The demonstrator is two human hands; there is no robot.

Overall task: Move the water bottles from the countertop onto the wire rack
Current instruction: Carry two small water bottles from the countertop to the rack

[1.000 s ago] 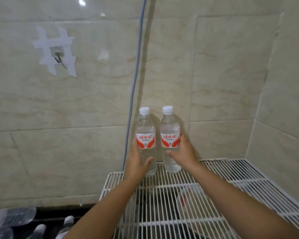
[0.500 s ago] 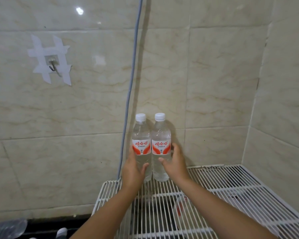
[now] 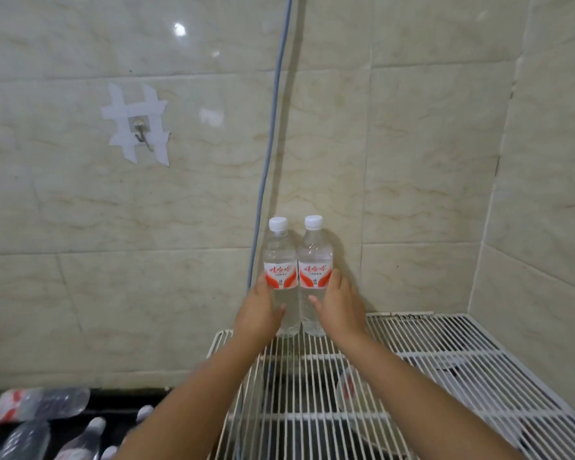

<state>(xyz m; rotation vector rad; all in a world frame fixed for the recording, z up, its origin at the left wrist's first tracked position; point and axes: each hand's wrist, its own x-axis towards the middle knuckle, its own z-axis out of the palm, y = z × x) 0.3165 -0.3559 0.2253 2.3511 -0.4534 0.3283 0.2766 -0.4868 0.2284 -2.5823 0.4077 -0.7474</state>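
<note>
Two water bottles stand up straight on the wire rack (image 3: 445, 360), at its back left corner, close to the tiled wall (image 3: 113, 260). The left bottle (image 3: 279, 260) and the right bottle (image 3: 314, 260) touch each other side by side. Both have white caps and red and white labels.

The left hand (image 3: 258, 313) curls its grip round the left bottle, low down, below the label. The right hand (image 3: 341, 307) curls its grip round the right bottle in the same way. So both grips are closed on a bottle.

The step now looks like setting the two bottles down and letting go. To do it well, each bottle should sit flat across a few wires, not with its bottom half in a gap, or it could tip. It helps to feel that each one stands by itself before the fingers open. Then open the fingers slowly and pull the hands straight back, so a thumb does not knock a bottle over. The bottles are tall and thin, so a small bump could topple one into the other.

A grey cable (image 3: 273, 127) runs down the wall just behind the left bottle. Keep the bottle from pushing on it.

More bottles (image 3: 40, 406) lie on the dark desk (image 3: 120, 416) at the bottom left, beside the rack. So I think the job is not done yet.
</note>
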